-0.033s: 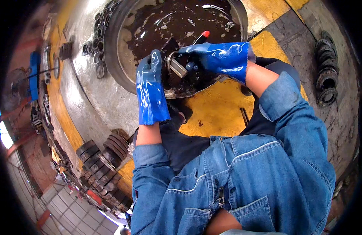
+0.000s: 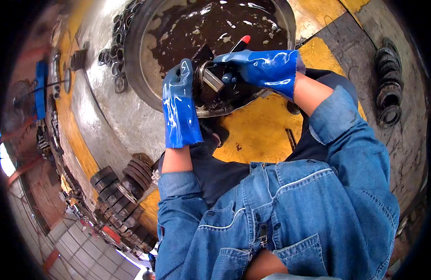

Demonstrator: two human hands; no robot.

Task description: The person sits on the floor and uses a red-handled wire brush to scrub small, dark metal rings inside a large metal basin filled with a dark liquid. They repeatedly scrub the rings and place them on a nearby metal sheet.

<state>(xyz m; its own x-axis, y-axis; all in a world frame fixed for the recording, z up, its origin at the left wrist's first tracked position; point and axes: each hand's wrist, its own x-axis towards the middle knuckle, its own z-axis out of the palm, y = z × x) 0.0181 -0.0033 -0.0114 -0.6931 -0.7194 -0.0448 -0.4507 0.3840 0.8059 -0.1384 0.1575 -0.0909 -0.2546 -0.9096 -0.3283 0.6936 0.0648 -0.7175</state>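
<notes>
Both hands wear blue rubber gloves and work over the near edge of a wide metal basin (image 2: 139, 65) of dark liquid (image 2: 187, 35). My left hand (image 2: 180, 81) is closed on the left side of a round, oily metal part (image 2: 201, 72) with a bright ring and a shiny stub (image 2: 212, 80) pointing toward me. Close against its right side, my right hand (image 2: 238, 66) has its fingers curled round a dark tool whose red-tipped handle (image 2: 245, 40) sticks out above the glove. The tool's other end and the part's underside are hidden.
Several metal rings (image 2: 116, 51) lie left of the basin. Stacked dark round parts (image 2: 117, 191) stand at the lower left. A row of black rings (image 2: 389, 88) lies on the floor to the right. Yellow floor (image 2: 252, 133) shows between my knees.
Froth and glints on the dark liquid have shifted. My right hand and the red-tipped handle have moved very slightly; my left hand stays in place.
</notes>
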